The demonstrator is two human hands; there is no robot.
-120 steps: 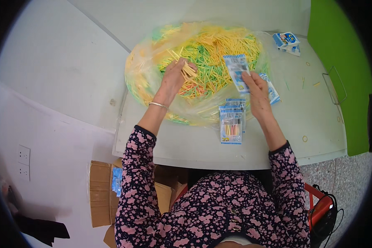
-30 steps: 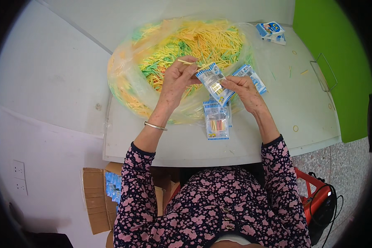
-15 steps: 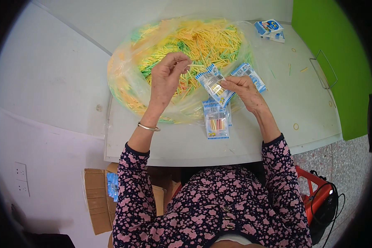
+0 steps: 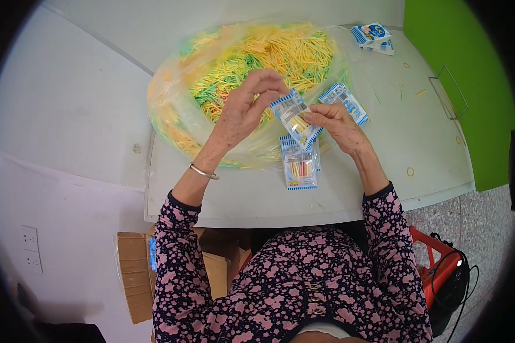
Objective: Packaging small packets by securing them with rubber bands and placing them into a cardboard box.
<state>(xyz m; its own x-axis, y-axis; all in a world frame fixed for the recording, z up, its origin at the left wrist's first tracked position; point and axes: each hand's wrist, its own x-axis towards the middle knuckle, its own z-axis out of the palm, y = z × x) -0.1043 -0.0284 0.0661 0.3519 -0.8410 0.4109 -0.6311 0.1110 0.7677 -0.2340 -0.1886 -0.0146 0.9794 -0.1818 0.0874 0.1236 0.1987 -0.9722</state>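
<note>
My right hand [image 4: 340, 127] pinches a small clear packet [image 4: 295, 121] with blue-and-white striped ends, between thumb and fingers. Yellow sticks show inside it. At the packet's upper end is my left hand [image 4: 250, 107], its fingers curled and thumb close to them; whatever they hold, if anything, is hidden. Behind both hands spreads a large clear plastic bag [image 4: 165, 123], opened out and full of thin yellow, green and orange sticks [image 4: 294, 51]. A packet holding yellow and pink sticks [image 4: 299, 168] lies below the held one, overlapping another. One more blue-and-white packet [image 4: 349, 103] lies behind my right hand.
Several blue-and-white packets [image 4: 372, 36] are piled at the back right of the white table [image 4: 383, 143]. Loose sticks [image 4: 401, 92] and rubber bands [image 4: 410, 171] lie on the right. A green panel [image 4: 463, 74] with a wire handle borders that side. A cardboard box [image 4: 134, 274] stands below left.
My left hand has moved right, from over the sticks to the packet's upper end. The pale stick in its fingers no longer shows. My right hand keeps its hold, almost unmoved.
</note>
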